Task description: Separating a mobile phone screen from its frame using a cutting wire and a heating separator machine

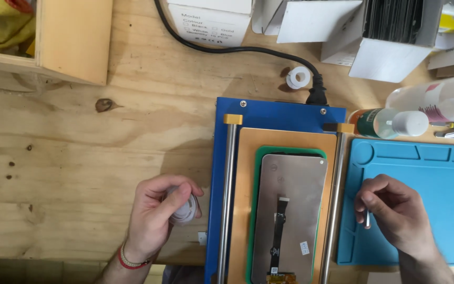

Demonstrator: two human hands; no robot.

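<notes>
My left hand (158,215) is closed around a small white spool (186,210) on the wooden bench, just left of a blue heating machine (279,113). My right hand (395,213) pinches a thin pale strip (367,218) over a blue silicone mat (437,179). On the machine's orange plate (245,184) lies a green mat (258,158) with a phone screen (292,210) face down, its black flex cable (278,226) showing. Two metal rails (228,200) flank the plate.
A black power cable (227,48) runs to the machine's back. White cartons (211,21) and a box of dark panels (392,31) line the far edge. Two plastic bottles (395,123) lie at the right; a second white spool (298,78) sits near the plug. A wooden box (72,39) stands far left.
</notes>
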